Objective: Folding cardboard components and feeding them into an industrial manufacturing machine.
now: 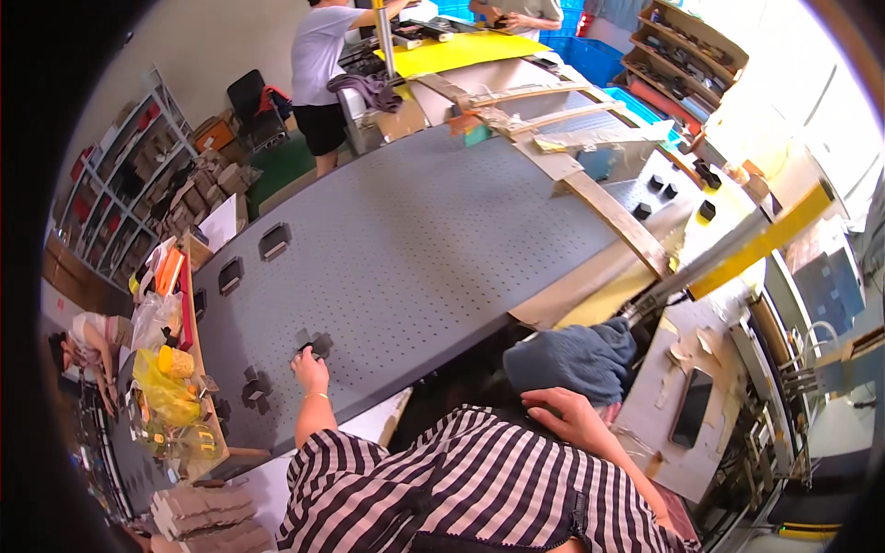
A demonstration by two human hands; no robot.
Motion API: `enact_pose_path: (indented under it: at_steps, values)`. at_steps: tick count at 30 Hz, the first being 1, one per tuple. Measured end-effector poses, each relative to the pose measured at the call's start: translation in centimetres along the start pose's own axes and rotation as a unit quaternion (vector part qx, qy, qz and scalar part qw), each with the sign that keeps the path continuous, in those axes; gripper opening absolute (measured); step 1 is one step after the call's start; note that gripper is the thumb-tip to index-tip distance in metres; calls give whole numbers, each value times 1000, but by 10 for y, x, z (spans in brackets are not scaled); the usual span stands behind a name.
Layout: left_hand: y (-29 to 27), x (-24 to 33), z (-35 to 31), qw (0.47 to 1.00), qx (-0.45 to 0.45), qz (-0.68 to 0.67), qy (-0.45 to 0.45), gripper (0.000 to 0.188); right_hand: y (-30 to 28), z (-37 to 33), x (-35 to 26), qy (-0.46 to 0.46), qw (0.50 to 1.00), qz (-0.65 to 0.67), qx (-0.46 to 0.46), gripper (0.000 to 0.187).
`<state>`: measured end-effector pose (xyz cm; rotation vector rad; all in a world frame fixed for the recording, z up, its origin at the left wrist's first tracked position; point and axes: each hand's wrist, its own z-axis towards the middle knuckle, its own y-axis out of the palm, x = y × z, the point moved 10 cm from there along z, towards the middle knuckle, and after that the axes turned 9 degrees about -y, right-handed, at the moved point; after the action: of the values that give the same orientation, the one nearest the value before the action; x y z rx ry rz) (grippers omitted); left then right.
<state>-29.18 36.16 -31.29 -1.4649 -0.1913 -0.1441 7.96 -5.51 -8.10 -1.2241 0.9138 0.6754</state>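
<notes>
My left hand (312,371) reaches over the perforated grey table (406,240), its fingers closed at the near edge of a dark, flat cross-shaped piece (320,345). A similar dark piece (255,390) with spread flaps lies to the left of that hand. Two dark, box-like pieces, one (275,241) farther back and one (230,276) at the left, rest on the same surface. My right hand (564,412) hangs in front of my striped top, fingers loosely stretched and holding nothing. Close beyond it is a blue-grey towel (572,360).
A wooden frame (613,221) crosses the table's right side, near small black boxes (643,211). A yellow-and-silver bar (761,241) juts in at right. A phone (691,408) lies on a side board. Two people stand at the far end; another bends at left.
</notes>
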Motion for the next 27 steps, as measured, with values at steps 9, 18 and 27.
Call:
enact_pose_path:
  at_steps: [9, 18, 27]
  values:
    - [37, 13, 39, 991, -21, -79, 110, 12, 36, 50, -41, -144, 981, -88, -95, 32]
    - [-157, 395, -224, 656, -488, -399, 415, 11, -57, -67, -29, -49, 986, -118, 104, 34]
    - [-303, 475, -542, 349, -463, -283, 764, 16, -150, -258, -55, -6, 909, -219, 354, 34]
